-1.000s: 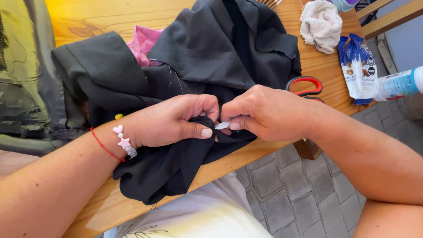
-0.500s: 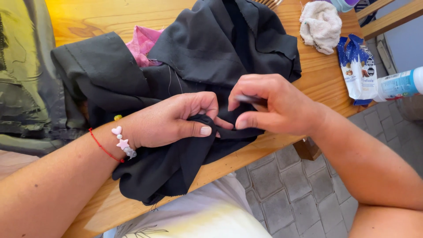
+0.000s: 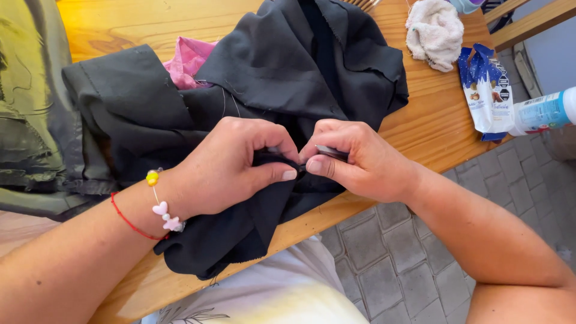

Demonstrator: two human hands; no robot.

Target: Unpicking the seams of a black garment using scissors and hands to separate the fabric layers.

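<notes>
Setting: you're looking down at a wooden counter (image 3: 432,129) set over grey paving, bright sun on the far boards.
Black fabric: a big dark cloth (image 3: 282,78) heaped across the counter, its near edge spilling off toward your lap, right under both hands.
Left hand (image 3: 231,165): closed, thumb and fingers pinching a small fold of the black fabric at its fingertips.
Right hand (image 3: 360,159): closed too, thumb pressed on the same fold, tips meeting the left hand's; a thin dark sliver shows under its fingers, and I can't tell what it is.
Handling: looks soft, light and limp, so it will sag and slide wherever you let go; no stiffness to lean on.
Where to hold: keep the pinch close to the edge between both hands, fold taut.
Beyond the left hand: pink cloth (image 3: 189,60) peeking out from under the black.
Beyond the right hand: white rag (image 3: 435,33), blue snack packets (image 3: 486,84), a plastic bottle (image 3: 543,111) near the counter edge.
</notes>
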